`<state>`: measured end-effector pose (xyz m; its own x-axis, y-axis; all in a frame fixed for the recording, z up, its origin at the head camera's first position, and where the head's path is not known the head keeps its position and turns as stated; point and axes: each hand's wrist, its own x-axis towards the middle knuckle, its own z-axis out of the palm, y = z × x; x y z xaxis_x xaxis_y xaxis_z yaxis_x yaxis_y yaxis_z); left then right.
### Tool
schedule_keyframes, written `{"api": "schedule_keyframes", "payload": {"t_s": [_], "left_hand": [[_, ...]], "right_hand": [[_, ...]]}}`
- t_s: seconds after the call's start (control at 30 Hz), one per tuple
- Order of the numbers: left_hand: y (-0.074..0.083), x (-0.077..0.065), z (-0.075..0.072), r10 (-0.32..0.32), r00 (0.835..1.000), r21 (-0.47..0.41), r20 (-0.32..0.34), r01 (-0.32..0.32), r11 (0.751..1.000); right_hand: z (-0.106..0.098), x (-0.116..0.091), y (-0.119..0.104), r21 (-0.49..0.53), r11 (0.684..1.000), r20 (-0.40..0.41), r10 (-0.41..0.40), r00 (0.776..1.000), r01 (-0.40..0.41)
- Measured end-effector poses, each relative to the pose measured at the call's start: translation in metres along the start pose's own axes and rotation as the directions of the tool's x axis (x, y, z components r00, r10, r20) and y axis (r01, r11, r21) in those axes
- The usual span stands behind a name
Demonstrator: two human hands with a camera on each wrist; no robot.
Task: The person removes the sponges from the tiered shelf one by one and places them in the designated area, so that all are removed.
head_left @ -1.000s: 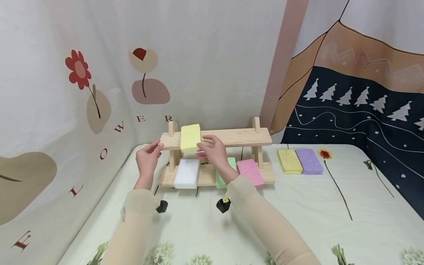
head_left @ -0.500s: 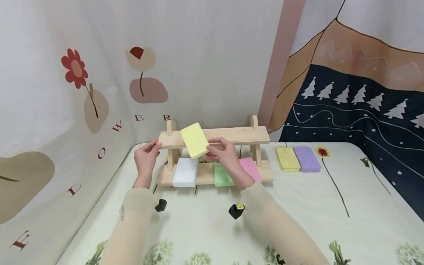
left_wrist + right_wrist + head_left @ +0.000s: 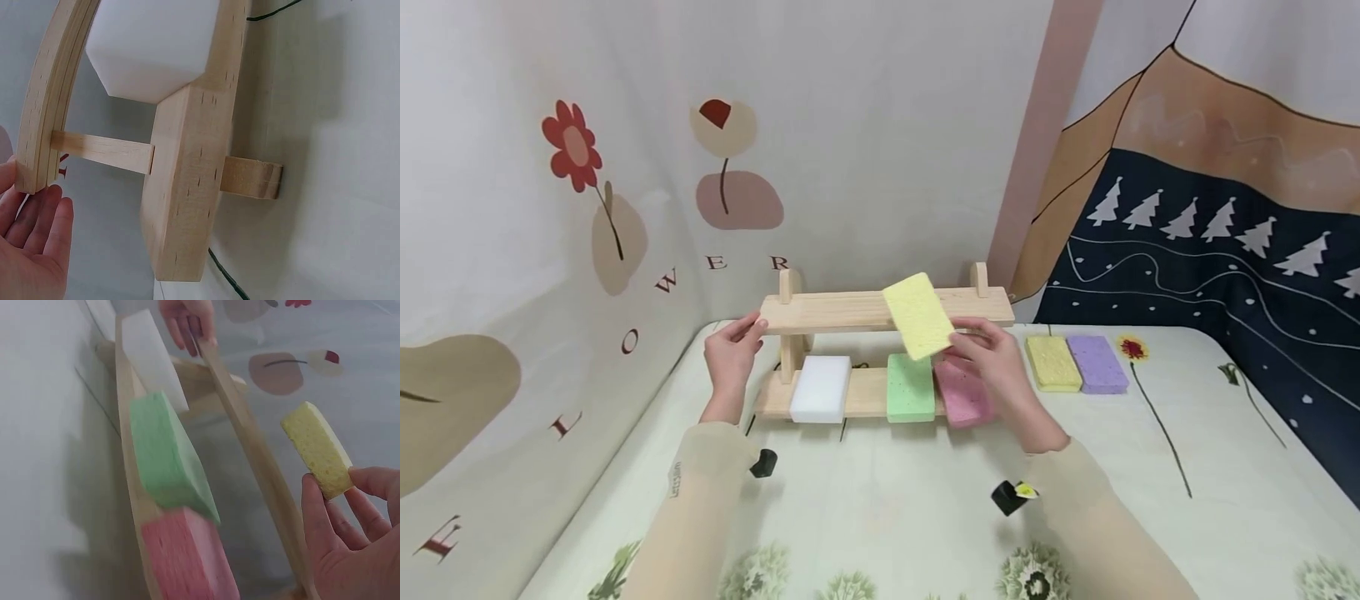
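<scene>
My right hand (image 3: 996,362) pinches a light yellow sponge (image 3: 917,317) by its lower right corner, thumb on one face and fingers behind. The sponge tilts in front of the upper board of a two-tier wooden shelf (image 3: 827,312); the right wrist view shows it apart from that board. At the board's left end, my left hand (image 3: 731,358) grips the corner between thumb and fingers, also plain in the left wrist view (image 3: 37,250). On the lower board lie a white sponge block (image 3: 822,389), a green sponge (image 3: 911,388) and a pink sponge (image 3: 962,393), partly behind my right hand.
Right of the shelf, a darker yellow sponge (image 3: 1053,363) and a purple sponge (image 3: 1097,364) lie side by side on the patterned tablecloth (image 3: 880,500). Printed cloth (image 3: 880,125) hangs close behind the shelf and along the left side.
My right hand has carried the yellow sponge rightward along the upper board, from its left end to right of the middle, tilting it. My left hand has kept its grip on the board's end.
</scene>
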<state>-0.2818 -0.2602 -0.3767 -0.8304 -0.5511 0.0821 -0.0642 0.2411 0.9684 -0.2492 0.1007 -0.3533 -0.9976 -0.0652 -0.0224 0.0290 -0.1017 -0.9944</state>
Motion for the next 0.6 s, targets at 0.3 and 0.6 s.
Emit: {"api": "schedule_keyframes", "payload": {"t_s": [0.3,0.6], "left_hand": [[-0.001,0.002,0.006,-0.008,1.0,0.005,0.002,0.008,1.0],[0.0,0.002,0.002,-0.012,1.0,0.015,0.009,0.012,1.0]], "right_hand": [[-0.077,-0.018,-0.005,0.012,0.999,-0.092,-0.031,0.995,0.032],[-0.145,-0.04,0.001,0.105,0.992,-0.203,-0.044,0.978,0.067]]}}
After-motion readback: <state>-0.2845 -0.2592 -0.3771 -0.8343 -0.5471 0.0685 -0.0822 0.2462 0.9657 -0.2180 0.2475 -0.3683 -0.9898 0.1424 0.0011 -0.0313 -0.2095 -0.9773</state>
